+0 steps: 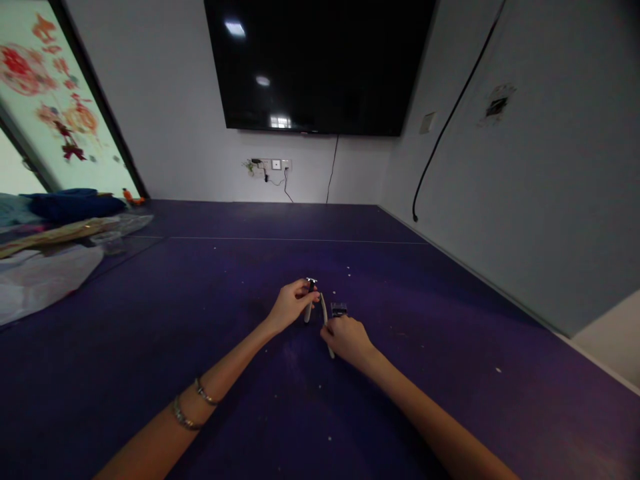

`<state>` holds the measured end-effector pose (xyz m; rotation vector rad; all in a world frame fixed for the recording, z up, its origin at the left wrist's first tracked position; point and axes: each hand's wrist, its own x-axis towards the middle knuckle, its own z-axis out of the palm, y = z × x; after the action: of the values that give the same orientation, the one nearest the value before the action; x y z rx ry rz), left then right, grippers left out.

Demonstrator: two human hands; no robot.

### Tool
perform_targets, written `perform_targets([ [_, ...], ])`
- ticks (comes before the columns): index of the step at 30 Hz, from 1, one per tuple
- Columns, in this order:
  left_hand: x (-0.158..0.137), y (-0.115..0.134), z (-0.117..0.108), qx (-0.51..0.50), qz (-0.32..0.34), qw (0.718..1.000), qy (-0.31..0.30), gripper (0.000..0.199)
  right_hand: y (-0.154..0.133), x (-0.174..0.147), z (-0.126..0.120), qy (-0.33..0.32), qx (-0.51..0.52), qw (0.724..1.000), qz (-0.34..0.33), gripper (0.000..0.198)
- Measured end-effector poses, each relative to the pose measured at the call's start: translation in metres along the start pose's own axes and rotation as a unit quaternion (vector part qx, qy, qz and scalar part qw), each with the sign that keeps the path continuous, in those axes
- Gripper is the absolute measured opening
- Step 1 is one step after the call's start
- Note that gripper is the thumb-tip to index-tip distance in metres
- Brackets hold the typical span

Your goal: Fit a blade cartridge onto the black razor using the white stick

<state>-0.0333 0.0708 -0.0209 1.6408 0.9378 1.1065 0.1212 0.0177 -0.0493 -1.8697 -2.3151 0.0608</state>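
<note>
My left hand (295, 301) is closed around a slim razor (307, 313) with a silver crosswise head, a dark neck and a pale handle. It is held roughly upright, head on top, just above the purple surface (240, 400). Close by on the right, my right hand (349, 337) grips a thin, pale, slightly curved strip (325, 308), whose lower end sticks out below the fingers. Just beyond the right knuckles shows a small clear-and-dark piece (339, 309); whether the right hand touches it I cannot tell.
Small white specks dot the purple surface. On the left lie a white plastic bag (50, 277), a dark blue cloth (75, 205) and a small orange object (133, 197). A black cable (450, 120) hangs along the right wall; a television (320, 67) is mounted ahead.
</note>
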Motion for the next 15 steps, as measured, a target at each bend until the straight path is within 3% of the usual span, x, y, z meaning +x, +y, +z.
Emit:
perform_targets([
  [5,0.001,-0.001,0.0,-0.006,0.01,1.0,0.001,0.021,0.027,0.012,-0.013,0.048,0.149,0.988,-0.001,0.036],
  [9,0.003,-0.005,0.0,0.019,0.038,0.999,0.027,0.022,0.058,0.021,-0.04,0.079,0.362,0.929,-0.007,0.035],
  [11,0.004,-0.004,0.0,0.033,0.047,0.998,0.04,0.021,0.072,0.022,-0.055,0.098,0.395,0.913,-0.038,0.033],
  [15,0.005,0.0,0.001,0.068,0.065,0.994,0.056,0.019,0.092,0.018,-0.078,0.097,0.386,0.915,-0.071,0.032],
])
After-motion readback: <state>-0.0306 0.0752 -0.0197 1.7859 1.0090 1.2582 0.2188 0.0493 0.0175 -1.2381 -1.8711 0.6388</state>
